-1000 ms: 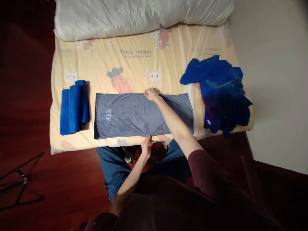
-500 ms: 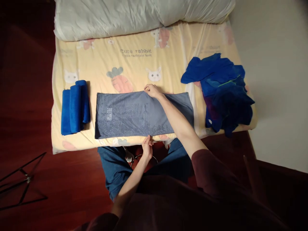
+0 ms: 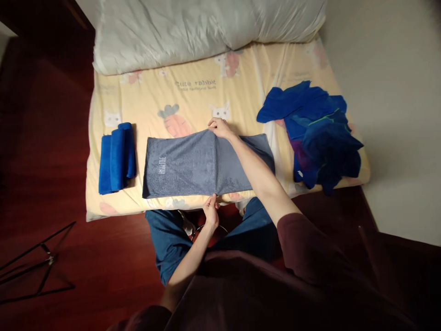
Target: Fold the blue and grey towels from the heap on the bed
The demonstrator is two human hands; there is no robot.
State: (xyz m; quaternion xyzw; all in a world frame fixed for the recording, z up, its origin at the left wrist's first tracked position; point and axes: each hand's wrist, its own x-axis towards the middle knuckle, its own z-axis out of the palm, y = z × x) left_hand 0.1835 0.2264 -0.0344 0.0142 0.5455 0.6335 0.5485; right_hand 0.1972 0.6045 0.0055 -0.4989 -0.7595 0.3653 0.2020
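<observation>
A grey-blue towel (image 3: 182,163) with white lettering near its left end lies lengthwise along the front of the bed. My right hand (image 3: 219,128) pinches its far edge near the middle, and the cloth rises to a small peak there. At the near edge, my left hand (image 3: 211,211) grips the towel between thumb and fingers, almost straight below the right hand. A crease runs across the towel between the two hands. My right forearm covers part of the towel's right half.
Rolled or folded blue towels (image 3: 117,158) sit to the left. A heap of blue and purple cloths (image 3: 317,133) lies at the right. A pale quilt (image 3: 206,32) is bunched along the back of the yellow sheet (image 3: 138,101). A black metal stand (image 3: 44,257) is on the floor.
My right hand has lifted the towel's far edge slightly, and a crease has formed between both hands. The left hand keeps its grip. The camera view has shifted a little.
</observation>
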